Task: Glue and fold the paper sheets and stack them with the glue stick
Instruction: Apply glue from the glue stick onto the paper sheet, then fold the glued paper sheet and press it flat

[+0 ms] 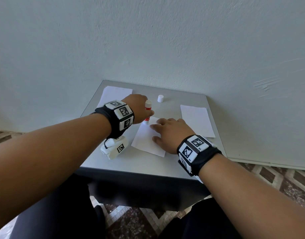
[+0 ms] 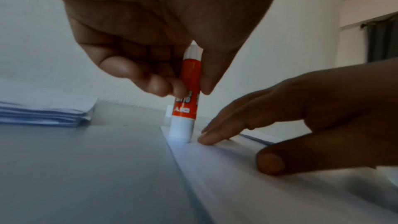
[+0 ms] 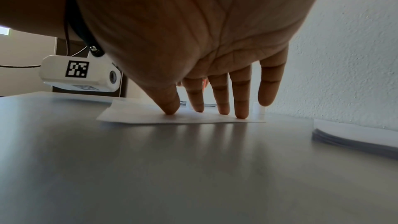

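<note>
1. The left hand (image 1: 139,107) pinched the glue stick (image 1: 147,110) between thumb and curled fingers, just left of the middle of the head view. The stick stood nearly upright, its open end down on the far left corner of the paper sheet (image 1: 144,140) at the centre of the table (image 1: 148,168).

2. In the left wrist view that tip met the sheet right at its edge, just beside a fingertip of the right hand (image 1: 167,133).

3. The right hand lay flat on the same sheet with fingers straight and spread. In the right wrist view the thumb and three fingertips (image 3: 221,110) pressed the paper down, while the little finger hung clear of it.

4. The white cap (image 1: 160,98) stood by itself above the hands in the head view, well apart from the stick, so uncapping was done.

5. A pile of sheets (image 1: 116,94) lay at the upper left of the table. In the left wrist view it showed doubled edges, so it was probably the finished folded stack, though that is a judgement.

6. Another pile (image 1: 196,119) lay at the right of the table, flat and seemingly unfolded, likely the supply yet to be worked.

7. Judged from this, the task was midway: the centre sheet was only at the gluing stage. Folding it, stacking it, and treating the remaining sheets were left.

8. Capping the stick and setting it with the stack also remained.
</note>
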